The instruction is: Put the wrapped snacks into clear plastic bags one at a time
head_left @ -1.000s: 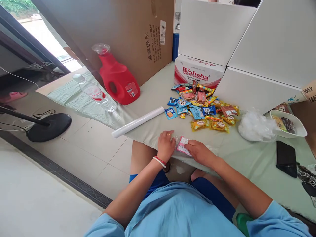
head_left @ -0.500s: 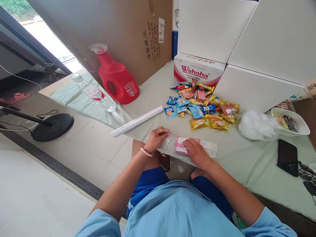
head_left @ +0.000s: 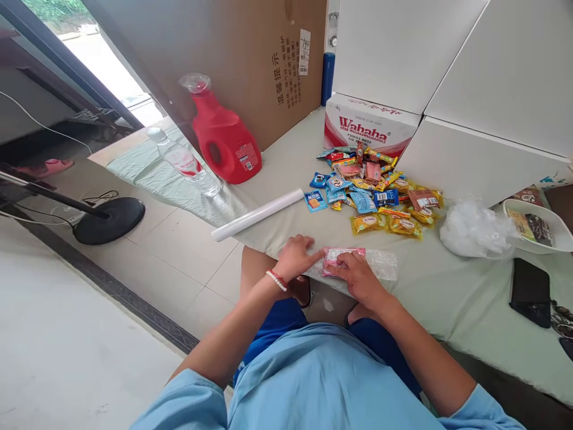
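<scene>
A pink-and-white packet [head_left: 332,255] lies on clear plastic wrap [head_left: 384,263] near the cloth's front edge. My right hand [head_left: 359,276] holds the packet down, its fingers bent over the right part and the thumb pointing left. My left hand [head_left: 294,258], wearing a white bead bracelet, rests palm down over the left end of the wrap. Its fingers are apart, and its thumb reaches to the packet's left edge. The wrap under the left hand is mostly hidden.
Beyond my hands lies a pile of wrapped snacks [head_left: 367,188]. A white roll [head_left: 257,215], a water bottle [head_left: 183,161] and a red jug [head_left: 228,143] are to the left. Rightward are a bundled plastic bag [head_left: 477,230], a bowl [head_left: 561,230] and a black phone [head_left: 530,291].
My left hand has gone from pinched fingers to a flatter, spread pose, its thumb moving right to the packet. My right hand stays on the packet. The whole view has shifted slightly.
</scene>
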A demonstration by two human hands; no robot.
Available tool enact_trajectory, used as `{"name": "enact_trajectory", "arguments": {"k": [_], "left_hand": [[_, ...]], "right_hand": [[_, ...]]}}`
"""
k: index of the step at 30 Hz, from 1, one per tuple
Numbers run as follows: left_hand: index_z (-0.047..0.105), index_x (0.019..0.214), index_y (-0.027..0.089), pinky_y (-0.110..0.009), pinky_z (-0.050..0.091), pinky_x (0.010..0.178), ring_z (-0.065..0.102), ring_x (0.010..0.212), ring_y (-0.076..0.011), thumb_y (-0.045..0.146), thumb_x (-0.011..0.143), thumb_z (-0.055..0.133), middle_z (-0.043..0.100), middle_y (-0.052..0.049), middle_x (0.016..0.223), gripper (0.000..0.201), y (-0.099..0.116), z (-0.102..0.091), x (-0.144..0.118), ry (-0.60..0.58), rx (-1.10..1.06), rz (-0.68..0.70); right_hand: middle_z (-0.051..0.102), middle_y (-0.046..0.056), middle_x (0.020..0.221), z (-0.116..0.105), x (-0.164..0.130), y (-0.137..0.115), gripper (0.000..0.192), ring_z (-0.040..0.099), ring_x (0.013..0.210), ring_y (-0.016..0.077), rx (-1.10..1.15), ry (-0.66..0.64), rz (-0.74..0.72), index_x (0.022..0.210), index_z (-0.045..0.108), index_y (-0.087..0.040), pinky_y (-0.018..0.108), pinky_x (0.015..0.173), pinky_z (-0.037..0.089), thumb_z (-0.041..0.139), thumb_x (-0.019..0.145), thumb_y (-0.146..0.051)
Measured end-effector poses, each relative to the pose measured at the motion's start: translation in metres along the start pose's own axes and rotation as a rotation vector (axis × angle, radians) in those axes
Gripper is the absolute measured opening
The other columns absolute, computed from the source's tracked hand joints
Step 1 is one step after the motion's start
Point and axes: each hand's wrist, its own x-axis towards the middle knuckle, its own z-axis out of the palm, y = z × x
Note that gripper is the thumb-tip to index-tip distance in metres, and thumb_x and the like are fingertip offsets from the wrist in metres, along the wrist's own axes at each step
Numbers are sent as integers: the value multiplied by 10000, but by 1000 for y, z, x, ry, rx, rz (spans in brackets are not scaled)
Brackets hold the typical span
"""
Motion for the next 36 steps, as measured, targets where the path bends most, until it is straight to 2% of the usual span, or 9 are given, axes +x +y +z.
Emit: {"name": "enact_trajectory", "arguments": {"k": [3, 10, 16, 19, 22, 25, 28, 32, 36], "left_hand": [[677, 784, 194, -430, 455, 954, 576, 1046, -305, 347, 744, 738, 664, -115, 1050, 170, 1, -2, -11, -53, 161, 77], [590, 769, 197, -257, 413, 634, 526, 653, -140, 247, 834, 610, 564, 33, 682, 84, 26, 5, -36, 20, -203, 15], [667, 1023, 180, -346, 510, 833, 626, 930, -211, 253, 987, 460, 658, -85, 1015, 223, 56, 52, -43, 85, 14, 266], [655, 1133, 166, -411, 517, 884, 598, 1035, -271, 306, 995, 467, 636, -122, 1103, 272, 58, 58, -51, 65, 279, 393], [624, 1211, 138, -445, 524, 851, 567, 1063, -312, 337, 924, 575, 613, -147, 1150, 353, 59, 58, -55, 47, 452, 442], [594, 1274, 130, -439, 521, 806, 556, 1060, -316, 318, 899, 602, 595, -148, 1155, 419, 59, 60, -54, 39, 540, 469], [560, 1335, 128, -427, 515, 794, 552, 1057, -306, 314, 921, 603, 592, -144, 1179, 456, 56, 64, -53, 43, 587, 485], [523, 1402, 135, -407, 508, 811, 549, 1105, -290, 277, 976, 564, 589, -150, 1274, 451, 48, 68, -55, 63, 641, 489], [494, 1451, 134, -390, 509, 777, 548, 1157, -282, 171, 991, 501, 561, -166, 1373, 462, 44, 73, -57, 74, 680, 515]], "right_hand": [[641, 85, 1167, -11, -5, -6, 459, 547, 1006, 233, 102, 15, 13, 1277, 728, -289, 387, 904, 477, 561, 924, -47], [645, 108, 1379, -13, -16, -14, 404, 557, 1136, 270, 196, 51, 40, 1341, 690, -234, 478, 997, 510, 523, 989, -130], [706, 90, 1303, -22, -16, 0, 335, 621, 1185, 250, 405, 83, 75, 1249, 734, -272, 472, 1035, 509, 508, 1012, -202], [735, 74, 1204, -38, -26, 20, 290, 662, 1133, 226, 485, 261, 296, 1167, 743, -270, 416, 1016, 519, 487, 1037, -306], [702, 129, 1221, -44, -37, 42, 345, 611, 1170, 283, 227, 456, 599, 1207, 715, -212, 478, 1047, 476, 524, 1002, -415], [667, 191, 1213, -37, -47, 55, 486, 531, 1208, 362, -10, 326, 728, 1243, 695, -141, 563, 1069, 422, 633, 900, -480], [660, 145, 1066, -31, -58, 53, 311, 519, 1154, 352, -23, 210, 744, 1039, 746, -195, 541, 1040, 437, 656, 865, -437], [632, 113, 1092, -48, -63, 37, 240, 606, 1003, 276, 155, 317, 766, 975, 704, -223, 422, 878, 527, 596, 891, -421], [674, 25, 894, -66, -32, 16, 184, 615, 675, 177, 389, 266, 756, 979, 636, -240, 295, 638, 498, 542, 956, -396]]}}
